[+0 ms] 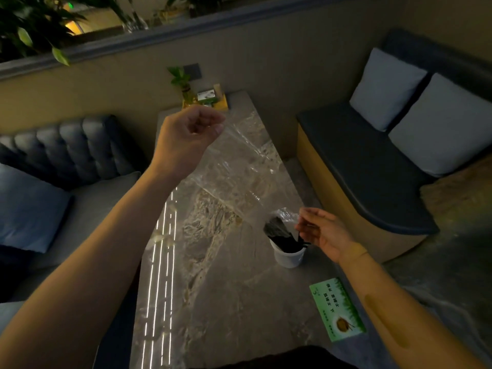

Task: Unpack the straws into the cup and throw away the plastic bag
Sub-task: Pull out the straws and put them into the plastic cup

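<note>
1. The fingers (213, 126) of the left hand (186, 137) were curled nearly closed, pinching the upper end of the clear plastic bag (239, 166), high above the white cup (288, 255).
2. The right hand (323, 231) sat just beside the cup's rim, on the side away from the left hand. Its fingers (306, 221) were loosely bent and pinched at the bag's lower, crumpled end; I cannot tell whether they also touched a straw.
3. The bag stretched taut and slanting from the left hand down to the cup, so thin and see-through that the marbled tabletop (213, 288) showed through it.
4. The black straws (279, 233) stood bunched and tilted in the cup, their tops poking above the rim, with the bag's mouth still over the tips.
5. The cup stood upright on the tabletop, near its edge, with a green card (338, 310) lying flat closer to the person.
6. Handling, as I judge it: the bag is featherlight, limp and slippery, so it wants a firm pinch at a gathered corner rather than on flat film. The straws are light and stiff but easily spilled, and the cup looks light enough to tip, so it should be steadied while the film is pulled straight up and off.
7. Judged from this, the straws were nearly unpacked; binning the bag was not yet done.
</note>
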`<state>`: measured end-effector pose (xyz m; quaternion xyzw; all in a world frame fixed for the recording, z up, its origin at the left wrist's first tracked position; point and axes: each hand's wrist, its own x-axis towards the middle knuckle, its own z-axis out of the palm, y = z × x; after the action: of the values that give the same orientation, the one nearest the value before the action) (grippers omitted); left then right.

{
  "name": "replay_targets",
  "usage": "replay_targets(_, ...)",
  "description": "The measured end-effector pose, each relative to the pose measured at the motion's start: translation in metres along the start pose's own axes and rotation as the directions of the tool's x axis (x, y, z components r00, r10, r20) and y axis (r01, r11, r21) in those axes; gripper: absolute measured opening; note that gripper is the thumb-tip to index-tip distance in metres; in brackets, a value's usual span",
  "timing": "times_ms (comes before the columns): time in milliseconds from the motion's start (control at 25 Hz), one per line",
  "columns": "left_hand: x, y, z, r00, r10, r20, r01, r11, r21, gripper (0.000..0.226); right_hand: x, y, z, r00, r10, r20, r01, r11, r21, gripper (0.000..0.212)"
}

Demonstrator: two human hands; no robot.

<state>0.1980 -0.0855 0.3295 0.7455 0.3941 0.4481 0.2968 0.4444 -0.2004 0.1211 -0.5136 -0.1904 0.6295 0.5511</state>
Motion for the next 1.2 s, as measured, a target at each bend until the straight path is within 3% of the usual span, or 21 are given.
replay_targets(200,-0.016,-0.020,-0.051,0.989,-0.061,-0.138,0.050,0.995,-0.082,0.015,0.002,-0.015,0.034,0.999,-0.017,0.037,0.019,0.998,-0.057,0.007)
replay_targets(360,-0.054,-0.053,-0.094,0.925,-0.227,-0.306,0.174,0.966,-0.191,0.012,0.001,-0.015,0.071,0.993,-0.066,0.096,0.076,0.991,-0.109,0.006)
replay_targets(520,-0.116,-0.105,-0.115,0.787,-0.475,-0.394,0.381,0.876,-0.295,0.013,0.004,0.005,0.106,0.990,-0.051,0.133,0.068,0.990,-0.126,0.010)
replay_targets(600,-0.152,-0.133,-0.121,0.684,-0.592,-0.427,0.476,0.805,-0.354,0.011,0.003,0.020,0.122,0.985,-0.022,0.172,0.048,0.988,-0.149,0.012)
replay_targets(720,-0.205,-0.168,-0.121,0.504,-0.722,-0.473,0.548,0.691,-0.471,0.010,0.003,0.049,0.138,0.977,0.066,0.201,-0.017,0.972,-0.236,0.035)
replay_targets(800,-0.236,-0.188,-0.117,0.420,-0.774,-0.474,0.579,0.631,-0.516,0.012,0.004,0.071,0.140,0.978,0.129,0.166,-0.073,0.948,-0.309,0.043)
replay_targets(1000,-0.304,-0.231,-0.107,0.304,-0.857,-0.416,0.715,0.494,-0.495,0.008,0.000,0.129,0.134,0.984,0.176,0.006,-0.157,0.895,-0.418,0.038)
replay_targets(1200,-0.343,-0.270,-0.104,0.269,-0.918,-0.291,0.832,0.373,-0.410,0.005,0.001,0.173,0.120,0.971,0.192,-0.144,-0.239,0.813,-0.531,0.019)
